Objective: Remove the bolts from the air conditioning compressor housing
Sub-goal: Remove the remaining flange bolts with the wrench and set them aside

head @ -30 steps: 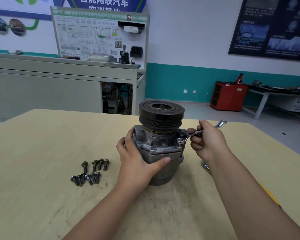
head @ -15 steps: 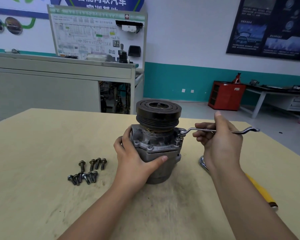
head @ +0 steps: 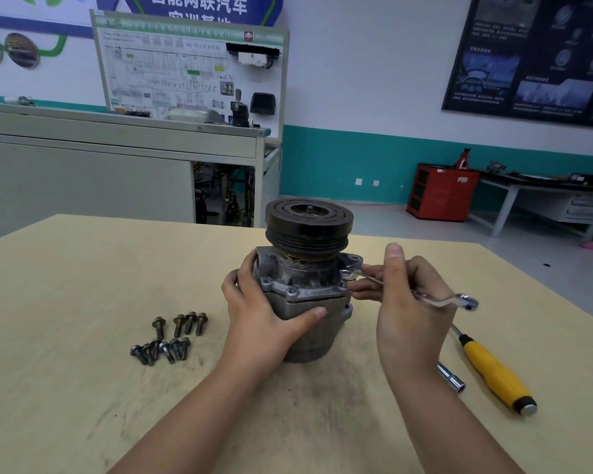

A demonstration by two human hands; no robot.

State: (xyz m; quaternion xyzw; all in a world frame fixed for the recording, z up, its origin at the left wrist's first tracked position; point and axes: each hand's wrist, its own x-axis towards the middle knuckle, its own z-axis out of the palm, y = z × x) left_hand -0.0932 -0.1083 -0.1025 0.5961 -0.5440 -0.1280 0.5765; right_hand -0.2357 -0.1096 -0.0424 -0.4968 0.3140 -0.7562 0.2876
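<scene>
The grey air conditioning compressor (head: 302, 285) stands upright in the middle of the wooden table (head: 65, 388), its black pulley (head: 308, 227) on top. My left hand (head: 264, 323) wraps around the housing's left front side. My right hand (head: 411, 302) grips a thin silver ring wrench (head: 442, 300); the wrench's near ring sits on a bolt (head: 348, 273) at the housing's right flange. Several removed bolts (head: 170, 336) lie loose on the table to the left of the compressor.
A yellow-handled driver (head: 493, 369) and a silver socket extension (head: 452, 378) lie on the table right of my right arm. Beyond the table stand a grey workbench with a wiring display board (head: 189, 70), a red cabinet (head: 440, 191) and a white desk (head: 545, 196).
The wrench's free end has swung from pointing away to the right to pointing toward me on the right, my right hand turning with it. My left hand has stayed on the housing.
</scene>
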